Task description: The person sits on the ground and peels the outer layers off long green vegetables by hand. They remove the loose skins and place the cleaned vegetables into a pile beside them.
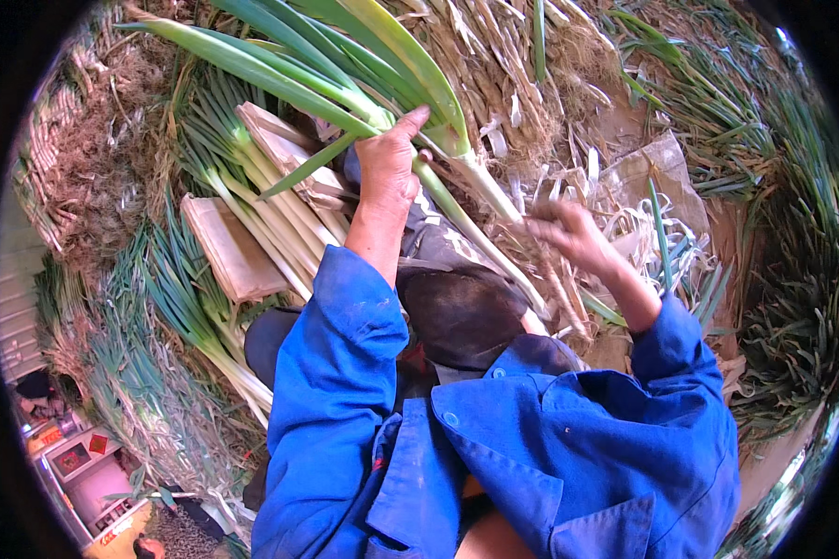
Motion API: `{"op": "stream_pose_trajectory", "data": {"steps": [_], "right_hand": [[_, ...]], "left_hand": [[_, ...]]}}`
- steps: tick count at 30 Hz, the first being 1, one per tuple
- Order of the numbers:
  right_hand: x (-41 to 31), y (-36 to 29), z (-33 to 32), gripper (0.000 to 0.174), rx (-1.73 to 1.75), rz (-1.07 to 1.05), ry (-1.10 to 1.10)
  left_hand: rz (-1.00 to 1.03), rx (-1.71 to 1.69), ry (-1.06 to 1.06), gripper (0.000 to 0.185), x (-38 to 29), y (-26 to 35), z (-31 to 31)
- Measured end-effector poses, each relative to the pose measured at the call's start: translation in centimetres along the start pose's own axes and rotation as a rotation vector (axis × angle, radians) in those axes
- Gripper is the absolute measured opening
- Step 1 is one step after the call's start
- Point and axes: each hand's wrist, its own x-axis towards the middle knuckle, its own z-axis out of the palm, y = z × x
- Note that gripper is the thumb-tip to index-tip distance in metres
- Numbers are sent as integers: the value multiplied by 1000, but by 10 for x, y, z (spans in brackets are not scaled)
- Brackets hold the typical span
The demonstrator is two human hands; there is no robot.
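My left hand is closed around green onion stalks near where the leaves fan out. The leaves point to the upper left, and the pale stems slant down to the right across my dark trousers. My right hand is blurred, beside the lower part of one stem, which has a dry, loose outer layer hanging near it. Whether my right fingers grip anything is not clear. Left of my knees, a bunch of peeled-looking green onions lies across wooden boards.
More green onions lie at my left side. Heaps of onions with roots stand further left. Stripped skins litter the floor on the right, near a torn sheet. Piles of leafy onions line the right edge.
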Motion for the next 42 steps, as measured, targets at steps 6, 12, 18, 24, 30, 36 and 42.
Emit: {"op": "stream_pose_trajectory", "data": {"steps": [6,12,18,24,30,36,42], "right_hand": [[92,-63,26,32,120,-190,64],[106,-75,37,25,-154,-176,57],[96,-37,33,6,823,355,79],[75,-6,41,6,1020,476,232],[59,-36,55,12,727,-77,348],[65,-58,64,11,760,-31,269],[68,-63,58,16,650,161,348]], "left_hand": [[136,6,23,34,-13,0,-8],[185,16,56,33,-27,5,-10],[116,-41,13,34,-25,4,-27],[37,-123,30,36,-36,-6,-34],[-56,-160,13,32,-27,-9,-37],[-179,-75,-22,30,-34,-34,-43],[-103,-83,-43,31,-40,-25,-36]]}}
